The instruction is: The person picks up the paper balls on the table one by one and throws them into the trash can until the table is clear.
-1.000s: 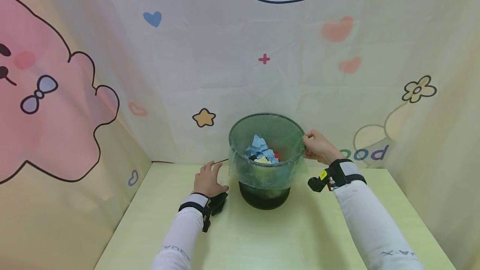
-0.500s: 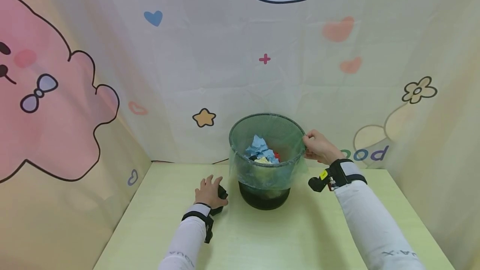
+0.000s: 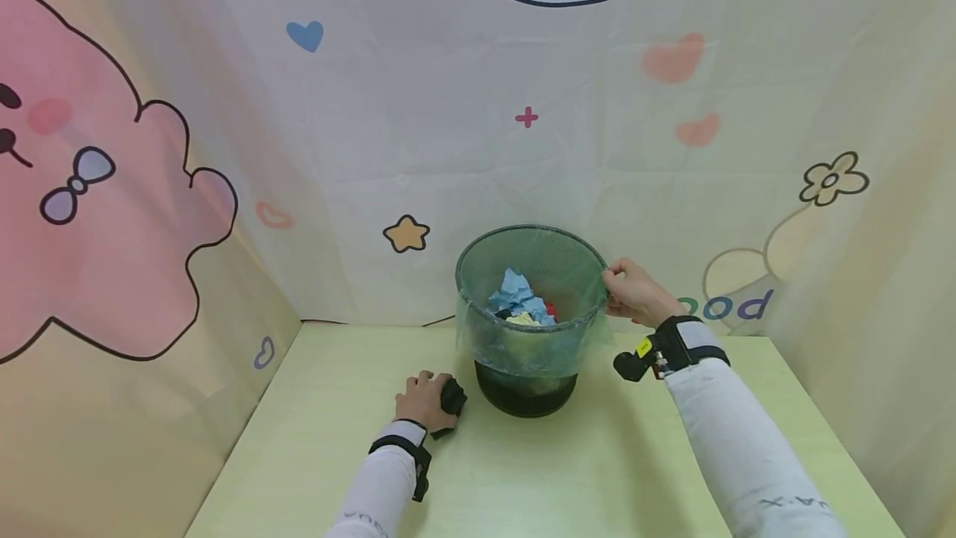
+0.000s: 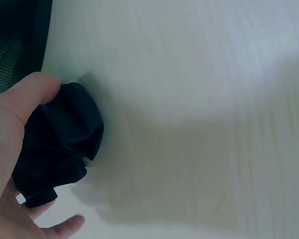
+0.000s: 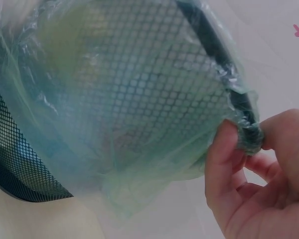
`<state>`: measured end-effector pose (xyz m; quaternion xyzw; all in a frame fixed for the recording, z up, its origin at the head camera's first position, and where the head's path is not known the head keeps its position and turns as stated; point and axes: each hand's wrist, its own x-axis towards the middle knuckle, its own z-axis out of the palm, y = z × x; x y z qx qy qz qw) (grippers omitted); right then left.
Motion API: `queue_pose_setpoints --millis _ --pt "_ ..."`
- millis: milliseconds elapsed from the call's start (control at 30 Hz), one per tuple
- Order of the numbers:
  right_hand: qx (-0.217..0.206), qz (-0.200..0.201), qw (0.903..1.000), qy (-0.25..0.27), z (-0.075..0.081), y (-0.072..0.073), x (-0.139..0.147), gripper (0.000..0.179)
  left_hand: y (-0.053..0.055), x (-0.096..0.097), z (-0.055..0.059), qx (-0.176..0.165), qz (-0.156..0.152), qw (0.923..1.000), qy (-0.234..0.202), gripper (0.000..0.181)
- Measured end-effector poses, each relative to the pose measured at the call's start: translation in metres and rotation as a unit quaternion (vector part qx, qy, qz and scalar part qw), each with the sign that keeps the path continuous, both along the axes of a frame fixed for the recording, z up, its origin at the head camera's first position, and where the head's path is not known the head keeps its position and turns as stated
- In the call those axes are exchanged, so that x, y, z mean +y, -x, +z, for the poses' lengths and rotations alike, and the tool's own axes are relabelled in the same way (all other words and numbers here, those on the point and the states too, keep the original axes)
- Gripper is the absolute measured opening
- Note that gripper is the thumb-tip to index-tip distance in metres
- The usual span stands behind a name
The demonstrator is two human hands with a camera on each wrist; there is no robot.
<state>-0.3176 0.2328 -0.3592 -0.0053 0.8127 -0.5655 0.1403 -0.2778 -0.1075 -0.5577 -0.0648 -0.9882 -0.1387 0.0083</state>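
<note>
A mesh trash bin (image 3: pixel 526 397) stands upright, with a thin green plastic bag (image 5: pixel 139 164) lining it and folded over its rim. Inside lie crumpled blue paper (image 3: pixel 515 291), yellow paper (image 3: pixel 523 319) and a bit of something red. My right hand (image 3: pixel 638 293) pinches the bagged rim on the bin's right side, thumb on one face and fingers on the other. Left of the bin, my left hand (image 3: pixel 427 401) grips a crumpled ball of black paper (image 4: pixel 70 124) at the tabletop. Some of its fingers are hidden behind the paper in the left wrist view.
The pale wooden table (image 3: pixel 321 438) carries the bin near its back edge. A printed curtain (image 3: pixel 448 148) hangs close behind it and along both sides. Each wrist wears a strapped camera (image 3: pixel 635 366).
My left hand has drawn a little toward me and its fingers have closed round the black paper, which it hovered over before. The right hand and the bin stay in place.
</note>
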Motion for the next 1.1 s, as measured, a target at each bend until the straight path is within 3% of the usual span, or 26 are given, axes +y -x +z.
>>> queue_pose_setpoints --millis 400,633,700,867,933,1100 --pt "0.005 0.0 1.0 -0.005 -0.001 0.002 -0.001 0.013 -0.004 0.006 -0.019 0.017 -0.041 0.999 -0.003 0.063" --pt "0.003 0.004 1.0 -0.004 0.0 0.001 0.001 0.014 -0.006 0.009 -0.016 0.006 -0.059 0.9982 0.004 0.062" --pt "0.001 0.003 1.0 0.004 -0.011 0.012 0.007 0.016 -0.008 0.011 -0.014 0.003 -0.06 0.9982 0.002 0.059" --pt "0.0 -0.001 1.0 0.004 -0.008 0.008 0.005 0.014 -0.014 0.012 -0.013 0.001 -0.059 0.9983 -0.001 0.052" --pt "0.0 -0.001 1.0 -0.006 0.003 -0.003 -0.002 0.012 -0.015 0.012 -0.015 0.004 -0.057 0.9984 -0.001 0.05" --pt "0.0 -0.002 1.0 -0.008 0.004 -0.002 -0.002 0.012 -0.016 0.01 -0.018 0.007 -0.059 0.9982 0.002 0.048"
